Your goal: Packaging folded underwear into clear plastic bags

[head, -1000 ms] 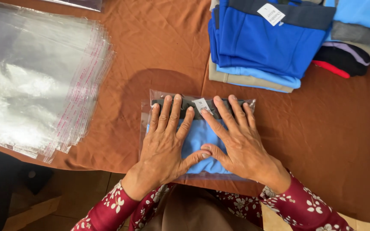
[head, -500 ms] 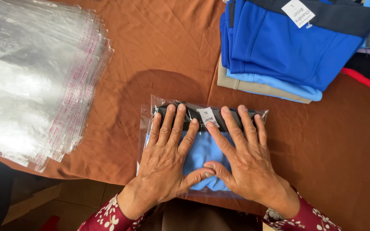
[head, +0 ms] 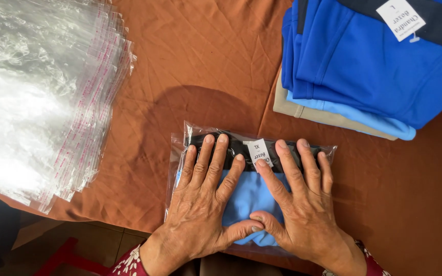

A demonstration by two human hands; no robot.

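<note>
A: So, hands?
B: Both flat, fingers spread, palms down on bagged shorts. Left hand over left half, right hand over right half. Gripping nothing, just pressing. Thumbs nearly meeting at lower middle.

A: Bagged shorts — where exactly?
B: Near front edge of table, on brown cloth. Light blue fabric w/ dark waistband, inside clear bag. White tag at waistband, between index fingers.

A: Anything else around?
B: Stack of clear bags far left, well apart from hands, partly hanging over table edge. Folded pile top right: bright blue on top w/ own tag, light blue and beige below. Red bit at far right edge, can't tell what. Floral sleeves at bottom of view.
</note>
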